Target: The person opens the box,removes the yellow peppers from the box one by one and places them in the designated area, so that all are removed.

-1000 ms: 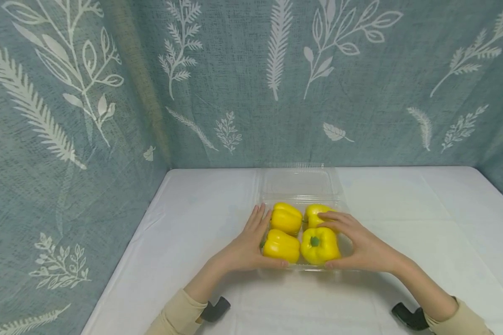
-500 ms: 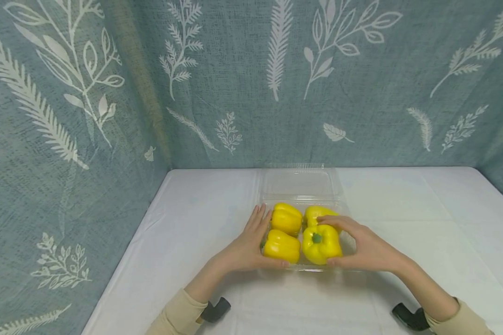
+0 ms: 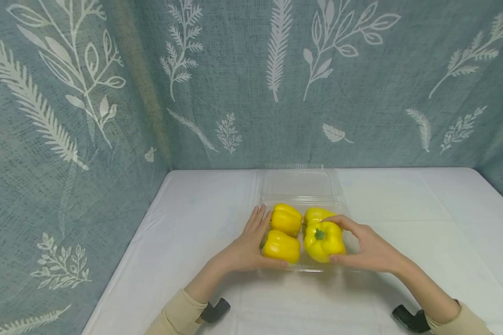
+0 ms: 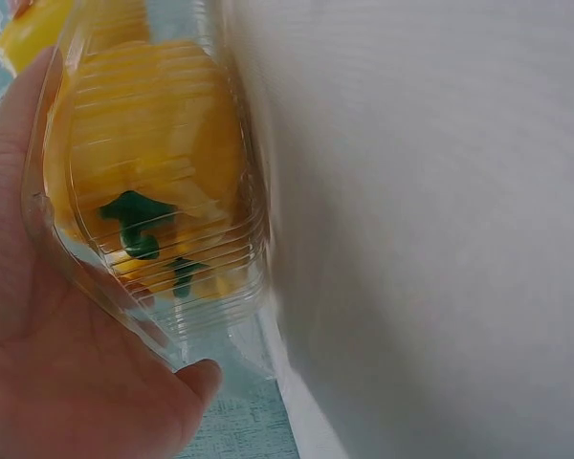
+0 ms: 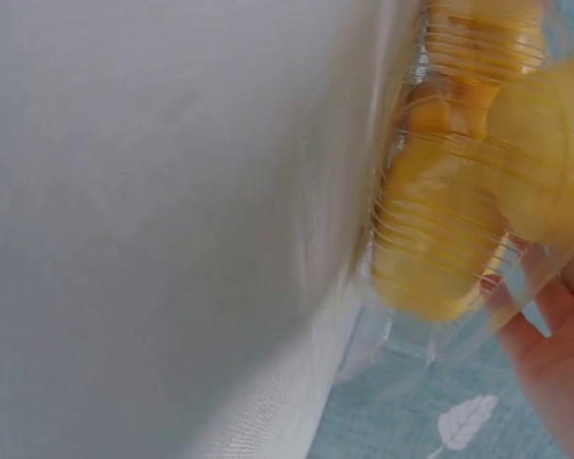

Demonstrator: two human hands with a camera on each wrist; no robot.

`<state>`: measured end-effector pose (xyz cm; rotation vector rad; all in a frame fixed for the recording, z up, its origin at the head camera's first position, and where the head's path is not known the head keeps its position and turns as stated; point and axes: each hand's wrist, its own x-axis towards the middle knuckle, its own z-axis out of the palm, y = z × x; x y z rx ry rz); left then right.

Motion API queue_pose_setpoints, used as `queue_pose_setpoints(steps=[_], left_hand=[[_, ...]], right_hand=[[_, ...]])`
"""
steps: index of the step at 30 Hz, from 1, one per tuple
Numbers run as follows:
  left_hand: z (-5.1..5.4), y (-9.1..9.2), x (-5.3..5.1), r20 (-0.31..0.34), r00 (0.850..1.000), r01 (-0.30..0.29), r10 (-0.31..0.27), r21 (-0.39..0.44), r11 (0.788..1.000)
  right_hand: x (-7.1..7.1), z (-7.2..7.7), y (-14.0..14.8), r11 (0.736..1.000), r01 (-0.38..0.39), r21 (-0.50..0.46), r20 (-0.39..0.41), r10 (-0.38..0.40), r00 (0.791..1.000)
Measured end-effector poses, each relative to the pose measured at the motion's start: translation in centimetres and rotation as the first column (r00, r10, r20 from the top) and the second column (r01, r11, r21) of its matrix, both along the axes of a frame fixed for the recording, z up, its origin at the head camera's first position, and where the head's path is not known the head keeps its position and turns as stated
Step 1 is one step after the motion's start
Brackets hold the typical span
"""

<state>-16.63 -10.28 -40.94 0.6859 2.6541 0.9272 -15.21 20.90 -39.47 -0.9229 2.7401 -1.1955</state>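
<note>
A clear plastic clamshell container (image 3: 310, 269) stands open on the table with yellow bell peppers in it. My left hand (image 3: 245, 246) rests against its left side, fingers straight and thumb along the front edge. Beside that hand lie a front-left pepper (image 3: 282, 247) and a back-left pepper (image 3: 286, 219). My right hand (image 3: 370, 244) grips another yellow bell pepper (image 3: 324, 243), its green stem facing up, between thumb and fingers. In the right wrist view this pepper (image 5: 545, 153) sits higher than the others. It partly covers the back-right pepper (image 3: 316, 214).
The transparent lid (image 3: 299, 183) lies folded back behind the container. A white cloth covers the table (image 3: 411, 223). Patterned blue-green curtains (image 3: 243, 83) hang at the back and left side. Black wrist devices (image 3: 408, 318) show near both sleeves.
The right hand has raised the front-right pepper slightly, moving it a little right and back, over more of the pepper behind. The left hand has stayed in place.
</note>
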Motion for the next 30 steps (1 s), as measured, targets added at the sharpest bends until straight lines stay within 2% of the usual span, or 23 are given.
queue_pose_setpoints(steps=[11,21,30], left_hand=[[-0.2,0.0,0.1,0.008,1.000,-0.003,0.003,0.011,1.000],[0.0,0.0,0.0,0.007,1.000,0.002,-0.003,0.013,1.000],[0.1,0.0,-0.1,0.015,1.000,0.002,-0.002,0.012,1.000]], right_hand=[[-0.1,0.2,0.2,0.992,0.016,-0.122,0.000,-0.016,1.000],[-0.3,1.1,0.7,0.975,0.100,-0.199,0.066,-0.088,0.994],[-0.6,1.8,1.4,0.954,0.194,-0.230,0.070,-0.182,0.981]])
